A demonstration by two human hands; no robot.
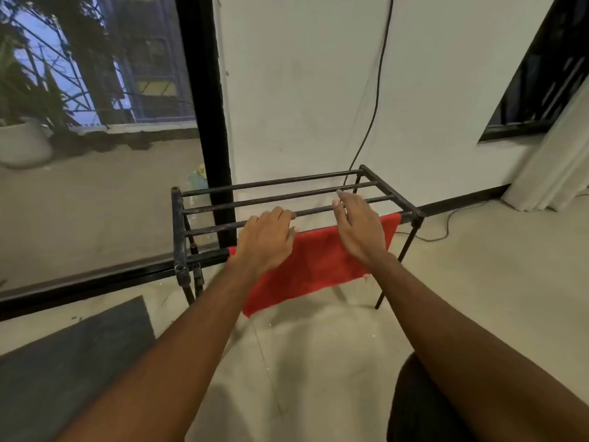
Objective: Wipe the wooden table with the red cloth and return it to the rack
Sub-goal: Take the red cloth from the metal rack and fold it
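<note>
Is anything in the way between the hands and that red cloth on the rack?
Nothing visible. The red cloth hangs over the nearest bar of the rack, and the left hand and right hand are right at its top edge, with no object between.

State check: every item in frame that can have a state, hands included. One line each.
cloth: draped over the rack's front bar, hanging spread out.
rack: upright on the floor; back bars bare.
left hand: on the cloth's top edge, fingers curled; grip unclear.
right hand: fingers straight, above cloth and bars; holds nothing.
cable: hangs down the wall, trails along the floor.
</note>
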